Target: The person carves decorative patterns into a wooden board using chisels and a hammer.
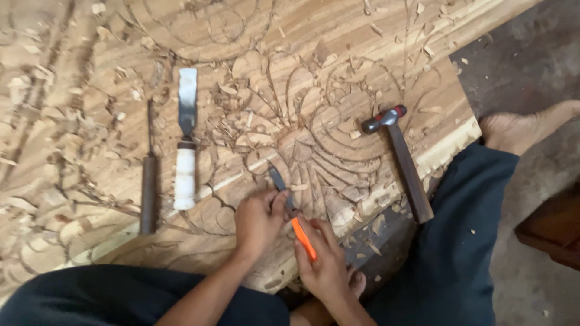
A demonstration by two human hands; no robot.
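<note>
Hands work low centre of the view, both on one small carving chisel with a bright orange handle and dark steel blade (294,211). Right hand (326,265) is wrapped around the orange handle at the near end, fingers closed on it. Left hand (258,218) pinches the blade w/ thumb and fingertips, just behind the cutting end, guiding it. Blade tip rests on the large pale wooden panel with carved floral relief (338,78), at the near edge of the fan-shaped petal pattern, approx mid-panel. Left of the hands, well apart, lies a broad flat chisel with a white handle (186,142), blade pointing far; just beside it, further left, a thin dark metal tool with a rusty brown handle (148,181). Right of the hands a hammer with a dark wooden handle and red-and-black metal head (399,160) lies on the panel, head far, handle end over the near edge. Pale wood shavings (130,90) scattered across the panel. Bare foot (519,130) at far right, beyond the dark trouser leg (459,241).
</note>
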